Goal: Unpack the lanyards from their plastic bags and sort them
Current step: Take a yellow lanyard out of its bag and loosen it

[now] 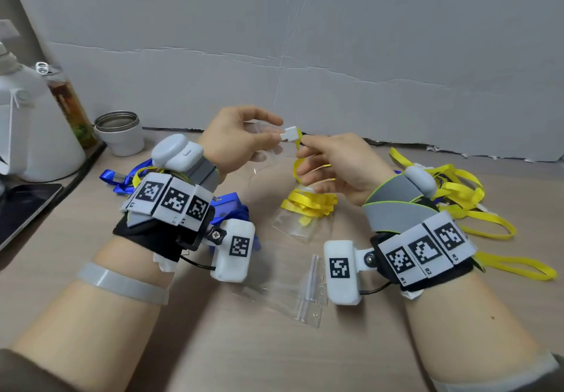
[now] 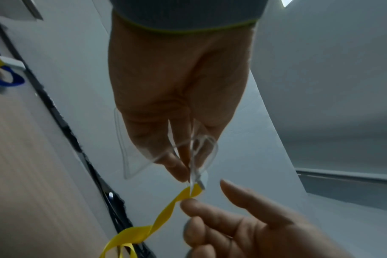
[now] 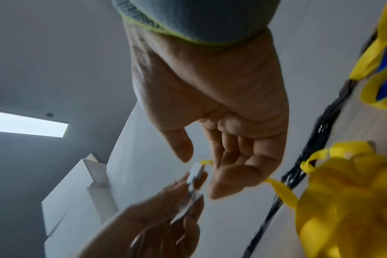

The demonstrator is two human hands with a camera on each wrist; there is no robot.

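Head view shows a yellow lanyard [image 1: 308,202] partly drawn out of a clear plastic bag [image 1: 293,223], its white clip [image 1: 290,134] held up between the 2 hands. The left hand [image 1: 241,141] pinches that clip, together with a clear plastic sleeve, between thumb and forefinger, the other fingers loosely curled behind. The right hand [image 1: 338,165] has its thumb and forefinger tips meeting on the yellow ribbon just beside the clip; its remaining fingers are relaxed and spread below. From those fingertips the ribbon twists down to the bunched loops in the bag, which sits on the wooden table [image 1: 305,355] under the right palm. Beyond the right wrist lies a pile of loose yellow lanyards [image 1: 470,196]; behind the left wrist lie blue lanyards [image 1: 119,178]. Nearer the person than both wrists, empty clear bags [image 1: 293,294] rest flat.
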